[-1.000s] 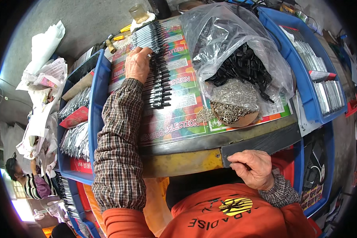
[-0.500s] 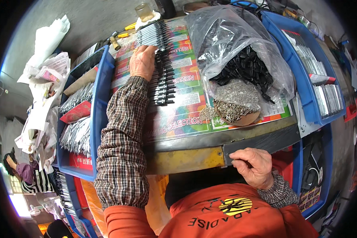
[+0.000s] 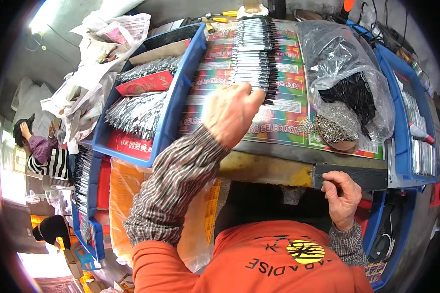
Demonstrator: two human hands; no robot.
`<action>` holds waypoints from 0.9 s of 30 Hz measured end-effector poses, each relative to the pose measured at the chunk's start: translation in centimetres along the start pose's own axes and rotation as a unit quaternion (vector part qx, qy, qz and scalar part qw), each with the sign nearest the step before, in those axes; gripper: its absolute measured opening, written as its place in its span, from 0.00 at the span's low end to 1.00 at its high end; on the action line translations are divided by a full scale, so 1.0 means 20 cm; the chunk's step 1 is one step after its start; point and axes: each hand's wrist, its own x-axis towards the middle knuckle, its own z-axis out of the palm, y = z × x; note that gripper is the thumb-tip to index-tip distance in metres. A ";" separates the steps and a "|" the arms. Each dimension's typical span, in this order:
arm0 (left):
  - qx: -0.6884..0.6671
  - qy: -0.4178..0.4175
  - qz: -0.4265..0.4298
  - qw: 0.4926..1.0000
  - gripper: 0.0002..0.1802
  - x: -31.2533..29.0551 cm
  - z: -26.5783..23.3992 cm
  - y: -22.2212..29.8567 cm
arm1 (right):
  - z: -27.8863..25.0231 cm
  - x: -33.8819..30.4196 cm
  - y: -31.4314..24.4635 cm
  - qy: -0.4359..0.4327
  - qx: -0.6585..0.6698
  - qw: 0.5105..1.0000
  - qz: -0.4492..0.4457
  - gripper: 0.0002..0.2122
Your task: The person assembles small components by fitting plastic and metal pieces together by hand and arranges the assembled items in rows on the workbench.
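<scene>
A long row of slim pen-like rods, silver with black ends, lies side by side on the colourful printed sheet. At the near end of this row is my left hand, its fingers bent down and pressed together; the fingertips are partly hidden, so whatever they grip does not show. My right hand hangs at the dark front edge of the table, fingers curled in and thumb against them, nothing visible in it. Right of the row, a clear plastic bag holds many black parts. Beside its mouth, small metal pieces fill a round dish.
Blue bins with bundled silver rods flank the table: one bin on the left, another bin on the right. Crumpled paper lies beyond the left bin. Yellow-handled tools lie at the back. A person in purple sleeves is far left.
My left hand has come back along the row to its near end. My right hand stays by the table edge, still curled. The whole view has swung toward the left.
</scene>
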 end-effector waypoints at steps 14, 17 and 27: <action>0.162 -0.072 -0.160 0.971 0.06 -0.37 -0.38 -0.80 | 0.03 0.00 -0.01 0.011 0.004 0.999 0.033 0.04; 0.172 -0.124 -0.161 0.964 0.09 -0.43 -0.33 -0.95 | 0.04 0.00 -0.02 0.017 -0.006 0.999 0.028 0.04; 0.139 -0.187 -0.164 0.958 0.10 -0.47 -0.22 -1.04 | 0.05 0.00 -0.01 0.036 -0.021 0.999 0.017 0.04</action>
